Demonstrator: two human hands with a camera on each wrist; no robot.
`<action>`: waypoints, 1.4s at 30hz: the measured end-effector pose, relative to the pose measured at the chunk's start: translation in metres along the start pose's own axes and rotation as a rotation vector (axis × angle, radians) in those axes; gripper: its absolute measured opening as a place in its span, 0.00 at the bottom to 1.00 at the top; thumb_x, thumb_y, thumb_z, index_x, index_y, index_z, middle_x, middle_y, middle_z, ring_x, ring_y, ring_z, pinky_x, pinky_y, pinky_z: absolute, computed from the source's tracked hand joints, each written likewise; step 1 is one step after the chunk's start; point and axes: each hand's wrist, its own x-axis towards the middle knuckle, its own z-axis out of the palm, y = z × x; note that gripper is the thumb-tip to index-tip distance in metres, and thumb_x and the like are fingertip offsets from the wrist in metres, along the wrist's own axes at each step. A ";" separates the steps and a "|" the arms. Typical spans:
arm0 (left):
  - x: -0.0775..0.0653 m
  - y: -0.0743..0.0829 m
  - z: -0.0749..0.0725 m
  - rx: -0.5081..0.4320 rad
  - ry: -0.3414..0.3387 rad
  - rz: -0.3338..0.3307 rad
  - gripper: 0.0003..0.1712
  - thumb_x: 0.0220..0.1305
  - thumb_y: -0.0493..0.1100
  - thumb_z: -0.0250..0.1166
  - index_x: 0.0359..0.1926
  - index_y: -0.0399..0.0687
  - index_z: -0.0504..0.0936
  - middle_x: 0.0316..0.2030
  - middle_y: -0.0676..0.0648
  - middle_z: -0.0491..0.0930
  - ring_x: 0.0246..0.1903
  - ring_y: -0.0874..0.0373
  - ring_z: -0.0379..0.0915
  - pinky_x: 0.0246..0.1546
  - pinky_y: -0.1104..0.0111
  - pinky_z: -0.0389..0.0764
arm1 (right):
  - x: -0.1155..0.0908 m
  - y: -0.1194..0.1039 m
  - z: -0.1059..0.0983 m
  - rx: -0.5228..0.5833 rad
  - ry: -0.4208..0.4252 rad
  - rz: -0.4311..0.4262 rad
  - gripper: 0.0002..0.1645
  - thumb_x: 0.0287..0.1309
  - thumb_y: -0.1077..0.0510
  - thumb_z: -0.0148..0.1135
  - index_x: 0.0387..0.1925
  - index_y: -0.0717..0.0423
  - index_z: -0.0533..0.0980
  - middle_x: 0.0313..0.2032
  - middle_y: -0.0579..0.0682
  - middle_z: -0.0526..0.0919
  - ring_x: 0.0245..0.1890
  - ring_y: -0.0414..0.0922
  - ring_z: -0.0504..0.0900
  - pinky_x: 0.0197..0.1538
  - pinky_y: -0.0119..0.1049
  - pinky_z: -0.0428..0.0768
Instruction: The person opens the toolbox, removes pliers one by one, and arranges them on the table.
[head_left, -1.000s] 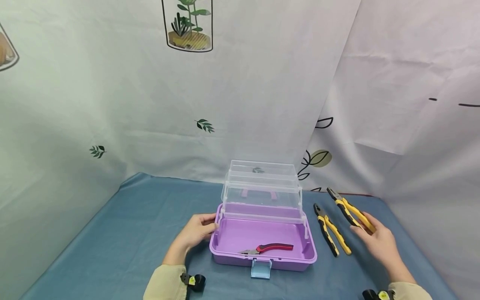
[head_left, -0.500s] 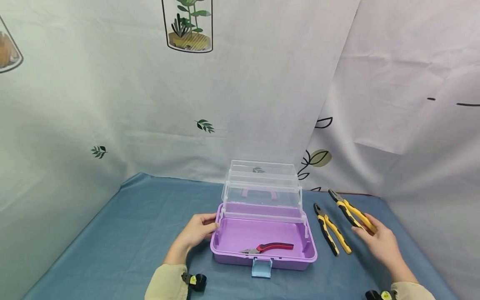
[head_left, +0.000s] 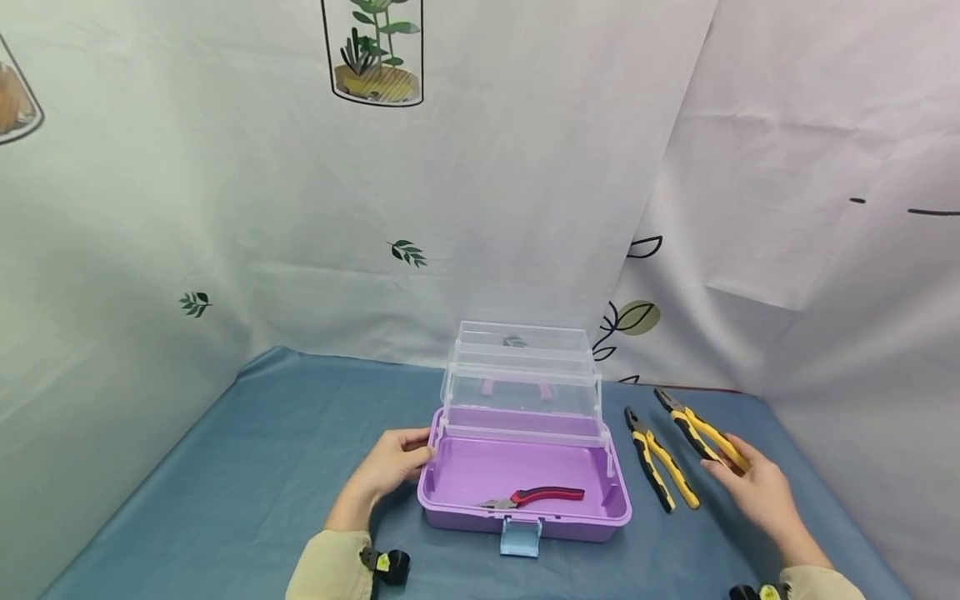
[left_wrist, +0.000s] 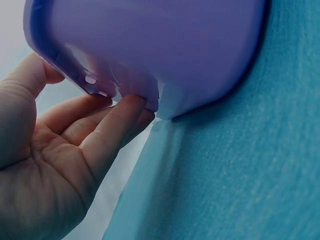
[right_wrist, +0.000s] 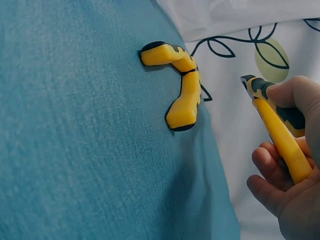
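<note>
A purple toolbox (head_left: 525, 523) with its clear lid (head_left: 525, 358) raised stands on the blue cloth. My left hand (head_left: 392, 462) grips its left rim, thumb over the edge and fingers against the outer side, as the left wrist view (left_wrist: 70, 135) also shows. Inside, near the front wall, lie red-and-black handled pliers (head_left: 547, 494). My right hand (head_left: 761, 492) holds yellow-and-black pliers (head_left: 697, 429) by the handles, jaws pointing away to the upper left. A second pair of yellow-and-black pliers (head_left: 660, 461) lies on the cloth between the toolbox and that hand.
A light blue latch (head_left: 521, 538) hangs down at the toolbox's front. Blue cloth (head_left: 225, 500) covers the table on both sides. Pale printed curtains (head_left: 337, 208) rise behind the table and along its sides.
The pliers in my right hand have tipped slightly lower at the jaw end. My left hand keeps its grip on the toolbox, and the other pliers stay where they lay.
</note>
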 end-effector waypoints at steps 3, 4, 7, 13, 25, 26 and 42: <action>-0.001 0.001 0.000 -0.004 0.001 0.001 0.32 0.60 0.37 0.60 0.62 0.24 0.66 0.55 0.26 0.73 0.48 0.45 0.78 0.44 0.60 0.84 | 0.001 0.001 0.000 -0.004 0.001 0.000 0.51 0.60 0.39 0.56 0.67 0.75 0.53 0.56 0.74 0.72 0.53 0.66 0.74 0.41 0.48 0.83; -0.001 0.001 0.000 -0.007 -0.001 0.001 0.32 0.60 0.37 0.60 0.62 0.24 0.66 0.55 0.26 0.73 0.49 0.44 0.78 0.44 0.60 0.84 | 0.001 0.001 0.000 -0.005 -0.001 0.001 0.51 0.60 0.39 0.56 0.67 0.75 0.53 0.56 0.74 0.72 0.53 0.66 0.74 0.41 0.48 0.83; -0.001 0.002 0.000 -0.006 0.001 -0.001 0.31 0.60 0.37 0.60 0.62 0.24 0.65 0.55 0.26 0.73 0.49 0.44 0.78 0.44 0.60 0.84 | 0.001 0.001 0.000 -0.011 -0.008 -0.002 0.51 0.60 0.40 0.56 0.66 0.76 0.54 0.56 0.74 0.72 0.52 0.66 0.75 0.41 0.47 0.83; -0.003 0.002 0.001 0.001 0.006 -0.007 0.31 0.60 0.36 0.60 0.62 0.24 0.66 0.55 0.26 0.73 0.48 0.46 0.78 0.44 0.60 0.84 | 0.001 0.002 0.000 -0.023 -0.022 0.000 0.51 0.59 0.40 0.57 0.65 0.78 0.55 0.54 0.74 0.74 0.49 0.63 0.77 0.36 0.41 0.83; -0.002 0.003 0.000 0.000 0.007 -0.010 0.31 0.59 0.37 0.60 0.62 0.25 0.66 0.55 0.27 0.73 0.49 0.45 0.78 0.44 0.60 0.84 | 0.010 0.005 0.000 -0.041 -0.057 0.017 0.51 0.60 0.41 0.58 0.65 0.79 0.54 0.53 0.74 0.74 0.45 0.59 0.78 0.37 0.43 0.82; -0.002 0.003 0.000 0.000 0.007 -0.010 0.31 0.60 0.36 0.60 0.62 0.25 0.66 0.55 0.26 0.73 0.49 0.44 0.78 0.44 0.60 0.84 | 0.010 0.005 0.000 -0.043 -0.060 0.015 0.51 0.60 0.41 0.58 0.65 0.79 0.53 0.53 0.75 0.74 0.45 0.60 0.78 0.38 0.45 0.82; -0.002 0.005 0.000 0.011 0.010 -0.019 0.31 0.60 0.37 0.60 0.62 0.26 0.67 0.55 0.27 0.73 0.48 0.45 0.78 0.44 0.60 0.84 | 0.017 0.006 0.003 -0.068 -0.083 0.011 0.50 0.59 0.42 0.58 0.63 0.81 0.55 0.51 0.75 0.75 0.46 0.64 0.78 0.41 0.50 0.82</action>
